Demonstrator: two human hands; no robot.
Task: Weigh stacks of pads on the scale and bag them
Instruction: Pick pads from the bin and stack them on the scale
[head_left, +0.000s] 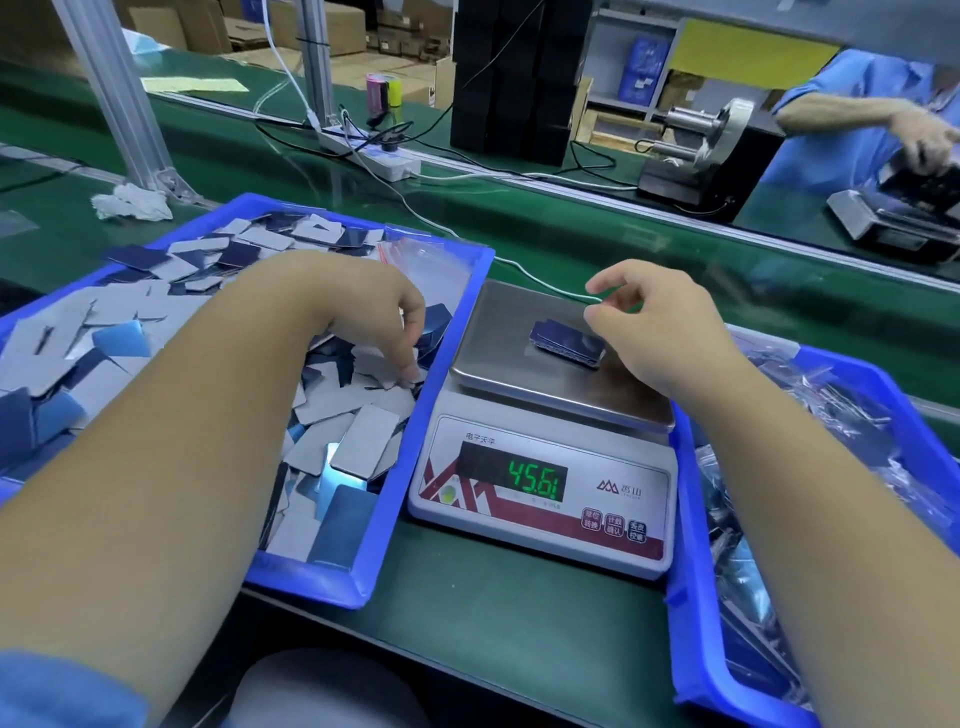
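Fingers (405, 358) of the left hand (363, 306) point downward into the left blue tray (431, 395), curled, their tips touching the loose pads (358, 431) near the tray's right wall; we cannot tell whether a pad is actually pinched between them. We record the right hand (660, 332) above the rear right part of the scale (545, 467), its fingers loosely curled with a narrow gap between thumb and forefinger, holding nothing and not touching the stack.

We find one stack of pads (569, 343), dark blue on top, lying flat near the middle of the steel weighing pan (498, 338). The green display (535, 477) reads 45.61.

The left tray holds a disordered heap of grey and dark blue pads, with a few clear zip bags (415, 260) bearing red seal strips at its far right corner. The scale stands between this tray and the right blue tray (696, 597), which holds filled clear bags (810, 415). All rest on a green work surface (493, 613).

Beyond, we note a white power strip (374, 150) with cables, a crumpled white cloth (132, 202) beside an aluminium post (119, 98), and a second person in blue (852, 104) at far right handling a dark object.
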